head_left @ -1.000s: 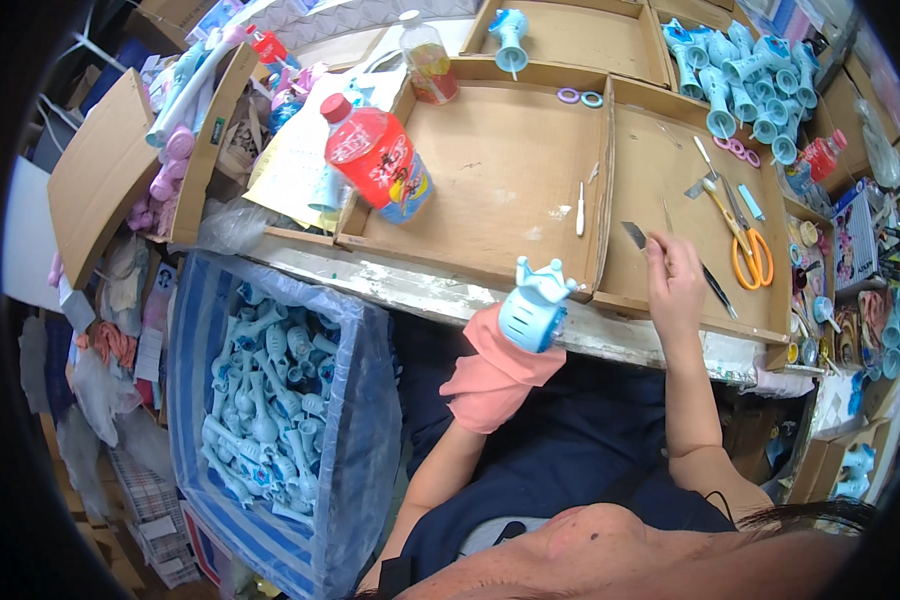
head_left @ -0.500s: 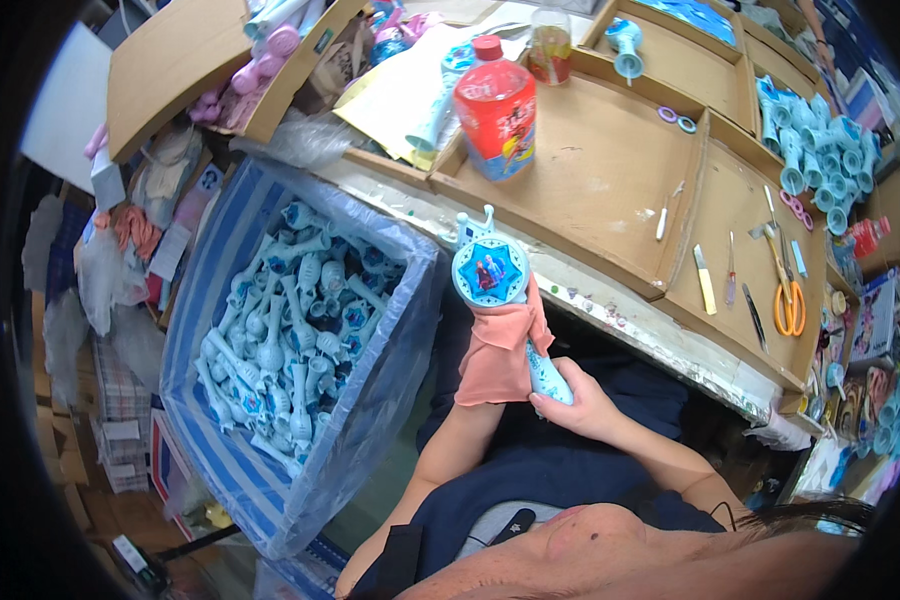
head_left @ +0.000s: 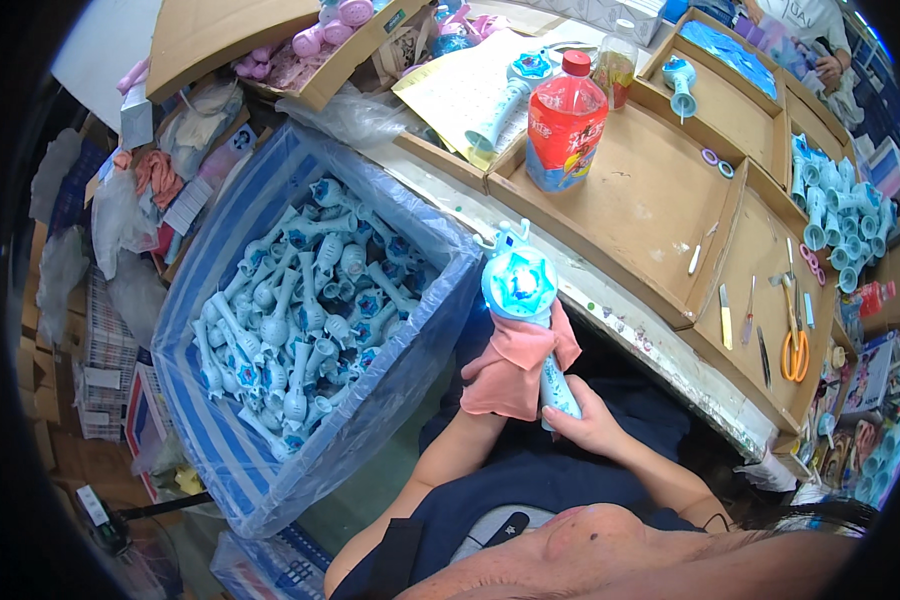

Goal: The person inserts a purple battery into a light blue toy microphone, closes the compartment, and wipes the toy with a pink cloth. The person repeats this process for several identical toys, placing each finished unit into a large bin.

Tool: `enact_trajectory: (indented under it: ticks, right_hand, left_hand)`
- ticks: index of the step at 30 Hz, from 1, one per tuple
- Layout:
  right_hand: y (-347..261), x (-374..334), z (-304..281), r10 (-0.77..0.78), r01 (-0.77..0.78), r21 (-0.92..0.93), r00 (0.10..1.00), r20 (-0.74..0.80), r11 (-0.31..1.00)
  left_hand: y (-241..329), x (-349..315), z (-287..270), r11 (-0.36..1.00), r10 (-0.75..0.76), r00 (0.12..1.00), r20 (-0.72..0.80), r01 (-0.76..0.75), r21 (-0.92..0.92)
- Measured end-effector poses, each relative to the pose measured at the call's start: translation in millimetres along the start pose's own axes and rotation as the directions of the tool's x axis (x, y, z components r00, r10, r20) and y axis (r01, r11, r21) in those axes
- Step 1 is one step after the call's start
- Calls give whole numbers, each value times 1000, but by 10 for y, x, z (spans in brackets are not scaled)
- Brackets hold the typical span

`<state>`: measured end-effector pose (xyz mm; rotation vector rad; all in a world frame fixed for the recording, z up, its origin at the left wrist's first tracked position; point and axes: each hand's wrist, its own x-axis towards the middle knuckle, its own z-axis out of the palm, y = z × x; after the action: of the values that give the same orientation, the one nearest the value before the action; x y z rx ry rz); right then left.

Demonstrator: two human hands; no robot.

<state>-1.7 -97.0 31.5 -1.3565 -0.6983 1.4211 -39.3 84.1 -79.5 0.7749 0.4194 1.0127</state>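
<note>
In front of my body is a light-blue toy wand (head_left: 519, 281) with a round, star-patterned head, tilted up and lit bright blue-white. A salmon-pink cloth (head_left: 510, 370) wraps round the wand just below its head. My left forearm (head_left: 458, 448) runs up under this cloth, which hides the left hand's fingers; that hand grips the wand through the fabric. Lower down, my right hand (head_left: 590, 422) is closed round the end of the patterned handle, thumb on its near side. To the left, a blue-and-white striped bin (head_left: 230, 490) lined with clear plastic holds many similar wands (head_left: 295, 315).
Cardboard trays (head_left: 660, 190) cover the bench, with a red-labelled bottle (head_left: 567, 125), orange-handled scissors (head_left: 795, 350), a knife (head_left: 725, 315) and a screwdriver (head_left: 748, 310). More blue toy parts (head_left: 835, 210) stand at the right. Another person's hand (head_left: 828, 70) shows at the far right.
The wand's head has lit up, where before its picture showed unlit. The whole view has shifted, so the bench appears farther right. Both hands keep their hold.
</note>
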Motion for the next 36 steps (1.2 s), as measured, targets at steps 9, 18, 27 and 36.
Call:
enact_trajectory:
  ticks: [9, 18, 27, 36]
  right_hand:
    - [8, 12, -40, -162, 116, -403, 983, -84, 908]
    - [-763, -255, -1039, -234, 258, 111, 953, -193, 960]
    - [-1740, 1230, -4265, -178, 78, -163, 571, -801, 984]
    - [-1671, 1718, -1966, -968, 269, -961, 218, 121, -59]
  left_hand:
    - [828, -301, 530, 955, -245, 970, 0, 241, -172]
    - [1672, 12, 633, 947, -256, 931, -260, 187, -263]
    - [2777, -404, -414, 990, -38, 921, -387, -17, -138]
    - [3465, -539, -2167, 937, 199, 740, -642, -336, -97]
